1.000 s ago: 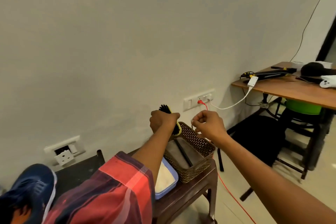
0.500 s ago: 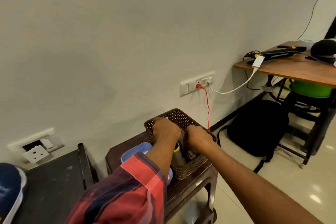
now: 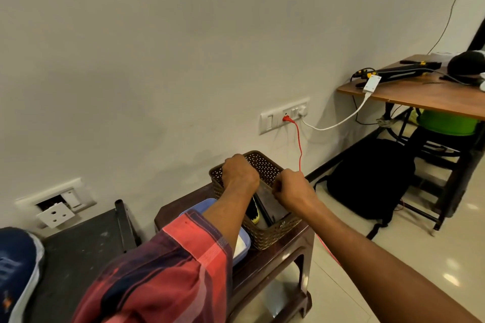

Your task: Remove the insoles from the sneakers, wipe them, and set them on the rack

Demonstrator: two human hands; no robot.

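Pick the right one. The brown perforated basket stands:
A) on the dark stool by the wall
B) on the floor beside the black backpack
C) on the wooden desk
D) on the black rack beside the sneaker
A: the basket rests on top of the dark stool, right beside a blue-rimmed container.

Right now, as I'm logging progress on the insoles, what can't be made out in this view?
Left hand: its back faces the head camera; its fingers and any grip are hidden.
Right hand: fingers curl under; what they pinch, if anything, is unclear.
Basket: contents largely covered by both hands.
Sneaker: cut off by the left edge; insole unseen.
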